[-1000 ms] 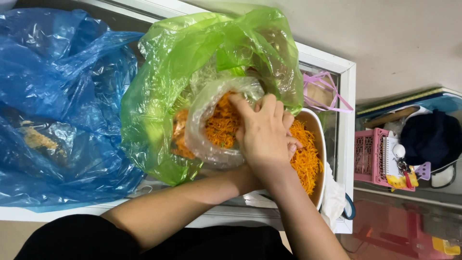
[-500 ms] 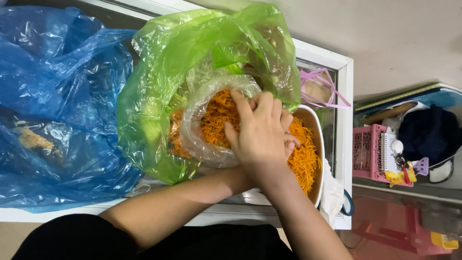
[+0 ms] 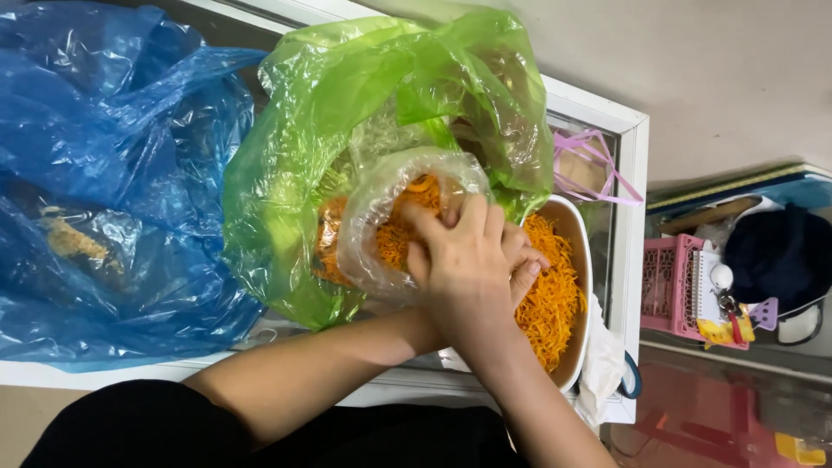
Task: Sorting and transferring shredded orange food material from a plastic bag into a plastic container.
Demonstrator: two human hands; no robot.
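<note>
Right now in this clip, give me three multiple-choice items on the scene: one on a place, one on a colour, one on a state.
1. Where does the big blue bag lie?
A. left of the green bag
B. inside the bowl
C. on the pink basket

2. What colour are the shreds in the bowl?
A. white
B. orange
C. purple

3. How is the small clear bag?
A. tied shut
B. folded flat, empty
C. open, with shreds inside

Answers: 1 A, it lies left of the green bag. 2 B, the shreds are orange. 3 C, its mouth gapes at the hands, shreds showing inside.
</note>
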